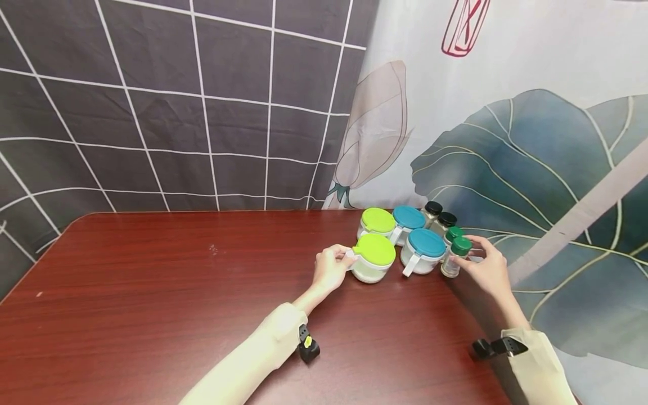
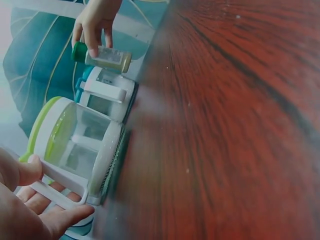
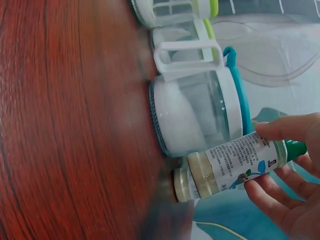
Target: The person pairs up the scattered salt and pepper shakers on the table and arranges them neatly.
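Observation:
My left hand (image 1: 331, 270) grips the white handle of the front seasoning jar (image 1: 374, 253), which has a lime-green lid. In the left wrist view the thumb lies on the handle (image 2: 62, 177), with fingers around its far side. At the right end of the group, my right hand (image 1: 489, 270) holds a green-capped spice bottle (image 3: 240, 162) between thumb and fingers. Its printed label shows in the right wrist view. A second green-capped bottle (image 1: 453, 233) stands just behind it, partly hidden. Beside the held bottle is a blue-lidded jar (image 1: 427, 244) containing white grains.
Behind stand another lime-lidded jar (image 1: 377, 220), another blue-lidded jar (image 1: 409, 218) and two black-capped bottles (image 1: 432, 208). A patterned curtain (image 1: 541, 169) rises close behind and to the right. The reddish-brown tabletop (image 1: 167, 292) stretches out to the left.

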A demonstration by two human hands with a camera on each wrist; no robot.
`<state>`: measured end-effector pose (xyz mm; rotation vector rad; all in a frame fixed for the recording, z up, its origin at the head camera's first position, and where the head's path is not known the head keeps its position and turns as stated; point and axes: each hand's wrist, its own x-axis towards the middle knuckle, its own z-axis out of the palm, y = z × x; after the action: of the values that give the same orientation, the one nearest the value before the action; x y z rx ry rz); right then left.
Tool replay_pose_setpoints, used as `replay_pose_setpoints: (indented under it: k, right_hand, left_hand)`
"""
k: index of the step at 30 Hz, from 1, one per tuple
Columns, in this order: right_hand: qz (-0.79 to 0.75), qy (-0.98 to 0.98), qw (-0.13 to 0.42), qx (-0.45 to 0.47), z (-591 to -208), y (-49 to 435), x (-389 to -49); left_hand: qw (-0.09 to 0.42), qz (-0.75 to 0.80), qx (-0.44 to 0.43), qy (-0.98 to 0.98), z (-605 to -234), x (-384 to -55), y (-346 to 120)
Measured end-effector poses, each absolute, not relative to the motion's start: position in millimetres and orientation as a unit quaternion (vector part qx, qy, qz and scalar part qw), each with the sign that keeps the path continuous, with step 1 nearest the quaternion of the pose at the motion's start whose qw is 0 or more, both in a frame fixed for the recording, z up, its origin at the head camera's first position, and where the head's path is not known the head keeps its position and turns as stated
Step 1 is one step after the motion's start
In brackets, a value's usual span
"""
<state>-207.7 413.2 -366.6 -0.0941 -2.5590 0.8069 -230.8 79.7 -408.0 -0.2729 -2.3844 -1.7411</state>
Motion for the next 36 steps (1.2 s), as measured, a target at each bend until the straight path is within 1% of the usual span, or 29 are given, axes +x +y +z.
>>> replay_pose_setpoints:
  k: [24,36]
  right_hand:
    - [0.293,-0.93,0.222,-0.02,-358,398,-203]
    - [0.298,-0.932,0.208,0.0,-352,387,-193]
  left_hand:
    - [0.064,-0.58,-0.083,-0.808,-397,-224,46]
    - [0.055,-0.575,-0.078,-0.813,-396,-219,31]
